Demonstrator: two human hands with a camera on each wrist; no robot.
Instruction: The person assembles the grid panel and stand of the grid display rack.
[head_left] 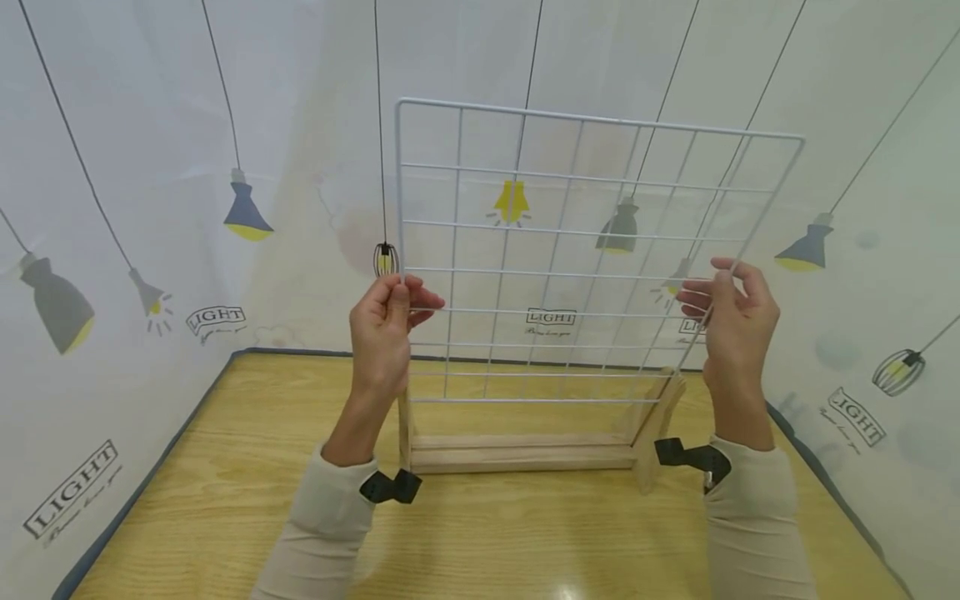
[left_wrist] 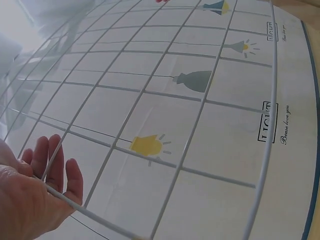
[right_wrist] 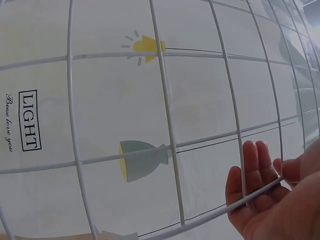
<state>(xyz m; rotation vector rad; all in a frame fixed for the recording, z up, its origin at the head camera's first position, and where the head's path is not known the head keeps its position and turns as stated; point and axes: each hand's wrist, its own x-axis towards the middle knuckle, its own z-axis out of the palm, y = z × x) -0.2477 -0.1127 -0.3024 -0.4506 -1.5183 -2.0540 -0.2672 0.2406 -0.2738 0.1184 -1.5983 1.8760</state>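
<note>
A white wire grid panel (head_left: 600, 118) is held up in front of me, its top leaning away. My left hand (head_left: 382, 333) pinches its left side rod between thumb and fingers; the left wrist view shows that hand (left_wrist: 30, 195) at the edge of the mesh (left_wrist: 204, 100). On the opposite side rod, my right hand (head_left: 738, 333) grips with thumb and index finger, the other fingers (right_wrist: 252, 160) reaching behind the wires. Below the panel's lower edge stands a light wooden stand (head_left: 525, 458) with two side uprights and crossbars. Whether the panel touches the uprights, I cannot tell.
The stand rests on a yellow wood-grain table (head_left: 480, 533). White sheeting printed with hanging lamps (head_left: 247, 212) and "LIGHT" lettering encloses the table at the back and both sides. Dark edging (head_left: 150, 467) runs where table and sheeting meet.
</note>
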